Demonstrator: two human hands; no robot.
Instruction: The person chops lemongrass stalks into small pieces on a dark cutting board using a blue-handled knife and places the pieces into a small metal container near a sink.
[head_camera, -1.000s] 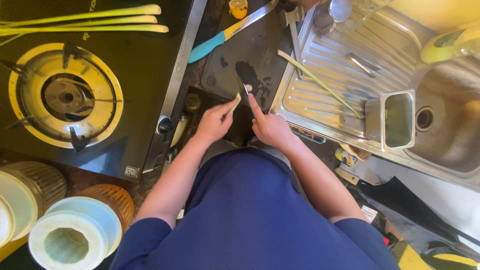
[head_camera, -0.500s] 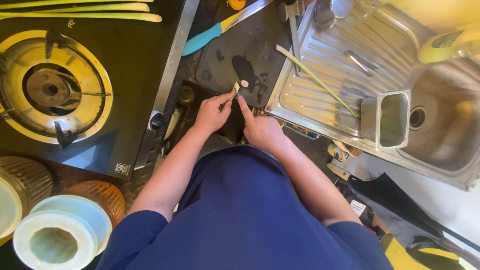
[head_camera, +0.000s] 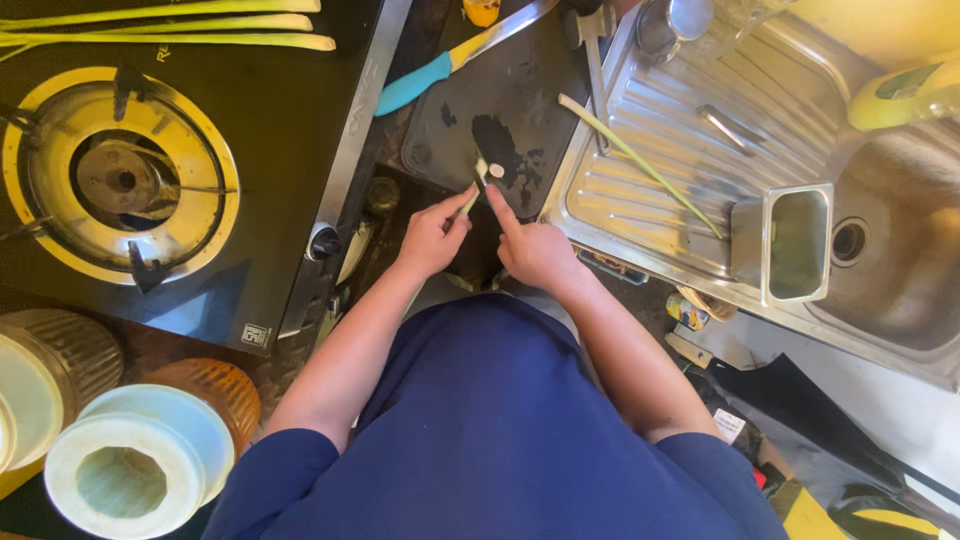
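2 hands (head_camera: 432, 238), 1 knife (head_camera: 460, 56), 4 stalks (head_camera: 640, 163)

Both hands are meeting at the near edge of a dark rectangular cutting board (head_camera: 500, 110). The left hand (head_camera: 432, 236) is pinching a thin pale green stalk piece (head_camera: 478, 185) in its fingers (head_camera: 458, 208), while the right hand (head_camera: 535, 250) is touching it with an extended forefinger. A blue-handled knife (head_camera: 455, 58) is lying across the board's far corner, and another long green stalk (head_camera: 640, 165) is lying on the ribbed steel sink drainer (head_camera: 680, 120).
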